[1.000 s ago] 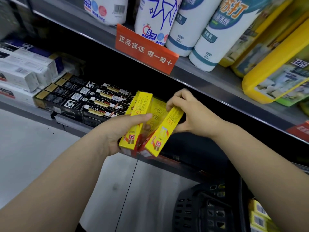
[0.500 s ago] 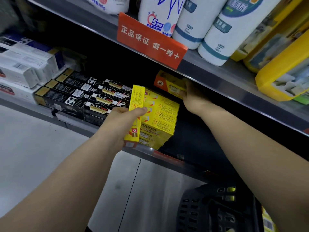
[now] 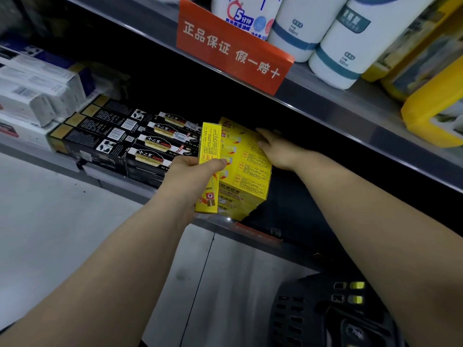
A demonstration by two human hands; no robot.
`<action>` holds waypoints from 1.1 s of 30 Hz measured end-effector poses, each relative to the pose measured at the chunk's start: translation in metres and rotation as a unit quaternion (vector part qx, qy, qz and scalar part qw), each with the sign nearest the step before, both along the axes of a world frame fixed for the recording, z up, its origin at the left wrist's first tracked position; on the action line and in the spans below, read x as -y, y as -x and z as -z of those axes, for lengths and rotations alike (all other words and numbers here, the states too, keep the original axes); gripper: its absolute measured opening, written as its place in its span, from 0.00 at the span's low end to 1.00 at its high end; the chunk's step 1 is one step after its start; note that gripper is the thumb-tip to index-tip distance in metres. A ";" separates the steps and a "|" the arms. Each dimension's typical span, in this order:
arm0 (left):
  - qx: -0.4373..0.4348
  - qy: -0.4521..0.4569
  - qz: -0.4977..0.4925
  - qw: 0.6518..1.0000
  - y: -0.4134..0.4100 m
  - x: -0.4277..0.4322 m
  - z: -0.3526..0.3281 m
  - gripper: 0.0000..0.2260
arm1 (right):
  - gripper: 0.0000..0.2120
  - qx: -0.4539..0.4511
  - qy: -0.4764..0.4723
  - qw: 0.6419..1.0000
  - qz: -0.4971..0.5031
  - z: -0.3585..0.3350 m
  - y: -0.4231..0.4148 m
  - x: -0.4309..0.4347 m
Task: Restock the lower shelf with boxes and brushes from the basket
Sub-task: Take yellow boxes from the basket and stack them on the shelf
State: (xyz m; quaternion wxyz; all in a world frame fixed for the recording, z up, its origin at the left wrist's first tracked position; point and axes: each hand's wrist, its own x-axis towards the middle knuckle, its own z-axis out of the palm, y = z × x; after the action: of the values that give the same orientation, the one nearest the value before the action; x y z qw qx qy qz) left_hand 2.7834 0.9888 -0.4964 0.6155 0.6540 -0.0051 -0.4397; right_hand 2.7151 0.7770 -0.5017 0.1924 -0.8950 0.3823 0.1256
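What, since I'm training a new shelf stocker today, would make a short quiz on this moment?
1. True or false: the left hand grips a yellow box held upright.
2. What lies directly left of the yellow stack on the lower shelf? A. white bottles B. black boxes C. a basket
3. Fill in: the right hand rests on the ____ of the yellow stack.

Key: 1 true; 2 B; 3 top.
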 end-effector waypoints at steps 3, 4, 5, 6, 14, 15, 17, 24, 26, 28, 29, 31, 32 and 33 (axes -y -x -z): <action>0.017 -0.002 0.013 1.000 0.000 -0.002 0.000 0.22 | 0.34 0.038 0.032 0.997 -0.054 -0.023 0.005 -0.023; 0.035 -0.001 0.025 0.999 0.000 -0.002 0.000 0.22 | 0.38 0.066 0.021 0.993 -0.090 -0.032 0.009 -0.034; 0.058 0.002 0.042 0.997 0.001 -0.003 -0.001 0.22 | 0.42 0.090 0.009 0.987 -0.134 -0.042 0.014 -0.046; 0.081 0.008 0.062 0.995 0.002 -0.004 -0.002 0.22 | 0.43 0.104 0.008 0.979 -0.178 -0.050 0.019 -0.057; 0.296 0.047 0.182 0.936 0.012 -0.006 -0.014 0.29 | 0.20 0.163 0.090 0.958 -0.219 -0.072 0.058 -0.081; 0.321 0.047 0.172 0.930 0.012 -0.006 -0.013 0.31 | 0.21 0.151 0.090 0.966 -0.190 -0.071 0.063 -0.079; 0.347 0.039 0.157 0.924 0.011 -0.007 -0.012 0.35 | 0.21 0.140 0.092 0.974 -0.152 -0.068 0.072 -0.075; 0.461 -0.039 0.235 0.855 0.020 -0.001 0.001 0.33 | 0.19 0.116 0.069 0.990 -0.029 -0.057 0.080 -0.056; 0.502 -0.053 0.286 0.815 0.024 -0.001 0.003 0.29 | 0.21 0.108 0.086 0.990 0.017 -0.054 0.070 -0.045; 0.527 -0.074 0.331 0.779 0.027 0.000 0.005 0.26 | 0.24 0.091 0.098 0.990 0.053 -0.048 0.055 -0.029; 0.530 -0.085 0.347 0.769 0.029 0.001 0.005 0.26 | 0.25 0.089 0.102 0.988 0.067 -0.043 0.046 -0.020; 0.526 -0.107 0.369 0.759 0.030 0.002 0.007 0.26 | 0.26 0.110 0.103 0.985 0.087 -0.030 0.028 -0.001; 0.525 -0.116 0.374 0.756 0.031 0.003 0.008 0.26 | 0.25 0.125 0.091 0.984 0.091 -0.023 0.019 0.007; 0.524 -0.122 0.377 0.754 0.030 0.003 0.009 0.26 | 0.25 0.138 0.067 0.984 0.093 -0.017 0.012 0.014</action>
State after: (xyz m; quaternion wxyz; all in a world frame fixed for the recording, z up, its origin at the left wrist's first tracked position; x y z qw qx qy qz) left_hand 2.7531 0.9859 -0.5051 0.2154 0.7965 -0.5198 -0.2215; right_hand 2.7028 0.7632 -0.4849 0.1939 -0.8754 0.4408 -0.0433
